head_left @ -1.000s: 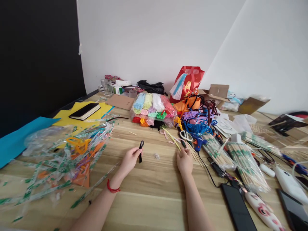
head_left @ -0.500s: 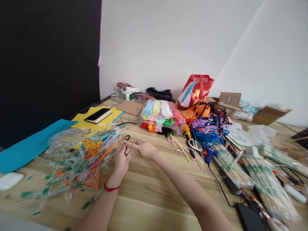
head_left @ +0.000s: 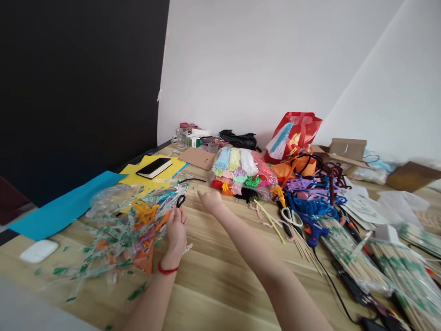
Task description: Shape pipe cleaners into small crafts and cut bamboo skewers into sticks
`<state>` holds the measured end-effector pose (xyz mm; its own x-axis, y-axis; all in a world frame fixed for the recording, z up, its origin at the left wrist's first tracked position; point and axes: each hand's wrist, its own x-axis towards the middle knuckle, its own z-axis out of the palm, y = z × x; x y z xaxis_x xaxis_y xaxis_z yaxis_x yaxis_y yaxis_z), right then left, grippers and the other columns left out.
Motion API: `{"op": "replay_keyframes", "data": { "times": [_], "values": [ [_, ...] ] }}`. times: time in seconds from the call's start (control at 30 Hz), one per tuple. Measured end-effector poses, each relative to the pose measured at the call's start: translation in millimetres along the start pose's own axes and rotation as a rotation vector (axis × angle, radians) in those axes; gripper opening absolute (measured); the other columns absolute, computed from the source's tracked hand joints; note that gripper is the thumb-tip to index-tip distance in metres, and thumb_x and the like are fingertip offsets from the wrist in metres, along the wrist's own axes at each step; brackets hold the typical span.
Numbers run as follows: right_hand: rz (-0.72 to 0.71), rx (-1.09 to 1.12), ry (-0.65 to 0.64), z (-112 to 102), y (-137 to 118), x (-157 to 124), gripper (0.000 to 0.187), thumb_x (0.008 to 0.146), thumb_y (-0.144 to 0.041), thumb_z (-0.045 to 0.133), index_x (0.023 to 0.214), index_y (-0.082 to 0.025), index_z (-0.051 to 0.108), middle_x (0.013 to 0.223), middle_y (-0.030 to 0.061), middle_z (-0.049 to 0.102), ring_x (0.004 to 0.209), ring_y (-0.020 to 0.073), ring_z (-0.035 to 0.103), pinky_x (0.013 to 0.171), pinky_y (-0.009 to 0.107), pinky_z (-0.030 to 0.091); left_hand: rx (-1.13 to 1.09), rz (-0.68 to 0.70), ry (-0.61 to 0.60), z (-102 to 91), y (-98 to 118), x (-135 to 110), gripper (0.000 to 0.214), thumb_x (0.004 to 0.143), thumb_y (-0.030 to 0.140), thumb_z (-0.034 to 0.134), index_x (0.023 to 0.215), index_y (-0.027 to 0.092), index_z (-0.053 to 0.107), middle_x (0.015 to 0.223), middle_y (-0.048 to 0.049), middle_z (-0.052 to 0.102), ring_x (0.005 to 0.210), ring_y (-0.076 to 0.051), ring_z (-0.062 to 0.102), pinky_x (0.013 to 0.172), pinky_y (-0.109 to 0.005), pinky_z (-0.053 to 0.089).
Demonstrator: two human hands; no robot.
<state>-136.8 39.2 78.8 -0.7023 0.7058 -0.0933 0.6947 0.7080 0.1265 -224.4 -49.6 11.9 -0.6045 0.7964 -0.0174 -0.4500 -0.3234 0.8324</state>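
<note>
Your left hand (head_left: 177, 227) has its grip clenched on the stem of the black pipe-cleaner loop (head_left: 180, 201), held upright over the counter (head_left: 220, 276) beside the plastic wrappers (head_left: 117, 225), likely so the loop stays free. Your right hand (head_left: 211, 201) rests just beyond it, and I cannot tell its grip.

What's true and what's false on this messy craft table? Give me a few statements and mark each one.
1. The left hand holds a looped black pipe cleaner. True.
2. The black notebook lies on red paper. False: it lies on yellow paper.
3. The right hand grips the scissors. False: the scissors lie on the table, apart from that hand.
4. A red bag stands at the far side of the table, by the wall. True.
</note>
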Motion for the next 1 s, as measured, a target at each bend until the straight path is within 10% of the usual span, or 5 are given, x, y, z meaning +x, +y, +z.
{"op": "replay_keyframes", "data": {
  "times": [0.2,0.37,0.53,0.8,1.0],
  "values": [
    [-0.192,0.054,0.081,4,2,-11,0.053,0.092,-0.021,0.031,0.142,-0.032,0.018,0.109,0.0086,0.062,0.090,0.0202,0.062,0.070,0.029,0.048,-0.009,-0.008,0.001,2.9,-2,-4,0.028,0.080,0.037,0.057,0.069,0.019,0.040,0.049,0.0103,0.029,0.036,-0.003,0.021,0.034,-0.017,0.014],
    [0.020,0.054,0.041,7,3,-17,0.060,0.088,-0.013,0.033,0.145,-0.017,0.011,0.102,0.0154,0.064,0.084,0.0229,0.064,0.068,0.032,0.048,-0.021,0.006,-0.008,4.1,-1,-3,0.026,0.084,0.039,0.051,0.071,0.019,0.042,0.050,0.0099,0.028,0.036,-0.003,0.020,0.034,-0.017,0.016],
    [-0.180,0.149,0.099,16,-4,-31,0.056,0.091,-0.027,0.034,0.142,-0.034,0.016,0.104,0.0052,0.065,0.086,0.0189,0.063,0.068,0.027,0.045,0.000,0.016,0.002,4.8,-3,-5,0.027,0.082,0.037,0.055,0.068,0.019,0.040,0.049,0.0100,0.029,0.036,-0.003,0.021,0.034,-0.016,0.016],
    [0.580,0.187,0.156,46,94,-84,0.034,0.090,-0.023,0.034,0.114,-0.020,0.058,0.107,0.0135,0.061,0.092,0.0217,0.061,0.071,0.030,0.044,0.271,0.118,-0.226,16.2,-2,-20,0.023,0.080,0.041,0.054,0.088,0.019,0.052,0.050,0.0076,0.047,0.040,-0.007,0.041,0.040,-0.017,0.032],
    [0.894,0.239,0.226,80,140,-142,0.031,0.085,-0.033,0.048,0.091,-0.009,0.067,0.093,0.0190,0.063,0.088,0.0254,0.061,0.067,0.030,0.043,0.194,-0.107,-0.352,23.7,-15,-27,0.039,0.071,0.035,0.065,0.103,0.015,0.054,0.085,-0.0066,0.069,0.072,-0.016,0.064,0.072,-0.029,0.049]
  ]
}}
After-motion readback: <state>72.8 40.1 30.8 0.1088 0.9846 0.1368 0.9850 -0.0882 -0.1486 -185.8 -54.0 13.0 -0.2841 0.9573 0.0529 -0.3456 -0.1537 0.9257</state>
